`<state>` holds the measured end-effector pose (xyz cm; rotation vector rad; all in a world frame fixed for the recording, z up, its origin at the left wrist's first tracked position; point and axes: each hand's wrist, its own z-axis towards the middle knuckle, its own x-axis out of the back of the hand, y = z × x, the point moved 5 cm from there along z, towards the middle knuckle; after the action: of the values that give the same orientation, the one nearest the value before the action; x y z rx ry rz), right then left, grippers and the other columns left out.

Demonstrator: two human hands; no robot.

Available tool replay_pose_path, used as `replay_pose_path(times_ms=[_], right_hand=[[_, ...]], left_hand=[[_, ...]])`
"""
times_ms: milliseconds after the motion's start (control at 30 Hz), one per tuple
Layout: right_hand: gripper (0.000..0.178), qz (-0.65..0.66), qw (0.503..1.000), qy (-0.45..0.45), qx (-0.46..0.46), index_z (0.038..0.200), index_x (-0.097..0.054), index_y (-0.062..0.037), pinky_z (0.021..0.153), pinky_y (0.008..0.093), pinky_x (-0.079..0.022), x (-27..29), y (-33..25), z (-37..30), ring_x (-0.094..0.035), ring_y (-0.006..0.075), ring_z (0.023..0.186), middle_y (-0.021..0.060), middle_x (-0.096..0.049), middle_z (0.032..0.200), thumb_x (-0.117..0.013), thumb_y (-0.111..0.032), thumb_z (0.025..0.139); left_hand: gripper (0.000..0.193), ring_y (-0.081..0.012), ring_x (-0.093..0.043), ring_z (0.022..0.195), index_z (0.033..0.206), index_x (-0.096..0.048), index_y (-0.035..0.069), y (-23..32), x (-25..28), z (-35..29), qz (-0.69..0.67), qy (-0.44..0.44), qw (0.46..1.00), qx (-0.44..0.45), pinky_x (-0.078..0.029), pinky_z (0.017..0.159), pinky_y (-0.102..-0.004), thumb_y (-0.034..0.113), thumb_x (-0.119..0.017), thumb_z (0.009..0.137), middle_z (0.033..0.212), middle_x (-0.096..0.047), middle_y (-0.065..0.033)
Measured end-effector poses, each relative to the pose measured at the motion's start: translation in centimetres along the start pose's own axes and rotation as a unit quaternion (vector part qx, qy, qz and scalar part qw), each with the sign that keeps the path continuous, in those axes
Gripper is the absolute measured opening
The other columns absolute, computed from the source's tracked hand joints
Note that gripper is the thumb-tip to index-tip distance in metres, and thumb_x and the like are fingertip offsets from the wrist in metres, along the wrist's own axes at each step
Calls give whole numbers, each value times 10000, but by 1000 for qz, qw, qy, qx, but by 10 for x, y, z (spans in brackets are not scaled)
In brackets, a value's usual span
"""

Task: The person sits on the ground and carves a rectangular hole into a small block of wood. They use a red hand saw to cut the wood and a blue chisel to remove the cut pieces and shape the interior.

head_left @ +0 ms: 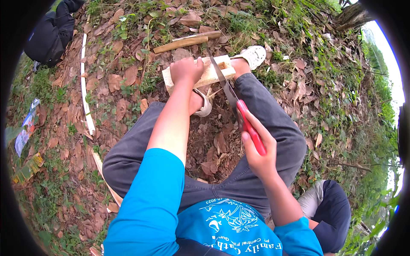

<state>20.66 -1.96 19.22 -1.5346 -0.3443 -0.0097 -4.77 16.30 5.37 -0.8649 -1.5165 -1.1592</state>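
Observation:
My right hand (260, 151) is wrapped round the red handle of a hand saw (230, 91). The saw's blade slants up and left across a pale wooden block (209, 76), near the block's right part. On the block's left part lies my left hand (186, 70), its fingers closed over the wood and pressing it down. A notch or gap shows in the block just right of the blade. The block lies between my two feet, close to the white shoes (255, 56). How deep the blade sits in the wood, I cannot tell.
Beyond the block lie pieces of split wood (181, 43) on leaf-strewn ground. A long pale strip (86, 85) runs along the left, near a black bag (51, 34) and a plastic wrapper (27, 128). Another person (333, 213) sits at the lower right. A tree trunk (352, 17) stands far right.

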Motion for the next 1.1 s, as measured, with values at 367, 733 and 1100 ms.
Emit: replay_pose_path(times_ms=[367, 733, 1100], right_hand=[[521, -14, 999, -34, -28, 1473, -536, -1, 1134, 330, -386, -18, 34, 34, -553, 173, 1327, 138, -625, 1417, -638, -38, 964], [720, -218, 973, 8, -75, 1571, -439, -172, 991, 489, -402, -34, 163, -38, -599, 323, 1152, 100, -680, 1171, -724, -233, 912], [514, 82, 987, 126, 60, 1414, -622, -51, 844, 285, -526, -7, 36, -19, -691, 156, 932, 148, -744, 1088, -742, -48, 915]], left_hand=[[587, -356, -733, 912, 941, -792, 64, -13, -4, 3, -4, 55, 997, 57, -502, 887, -485, 509, -412, 988, 957, -771, -172], [640, -325, -616, 1194, 1211, -665, 59, -8, -1, -15, 38, 71, 996, -48, -425, 1019, -505, 617, -518, 933, 1257, -677, -140], [1149, -303, -536, 1332, 1464, -430, 142, -10, 41, -65, 137, -56, 987, -56, -449, 1056, -471, 573, -938, 528, 1381, -547, -115]])
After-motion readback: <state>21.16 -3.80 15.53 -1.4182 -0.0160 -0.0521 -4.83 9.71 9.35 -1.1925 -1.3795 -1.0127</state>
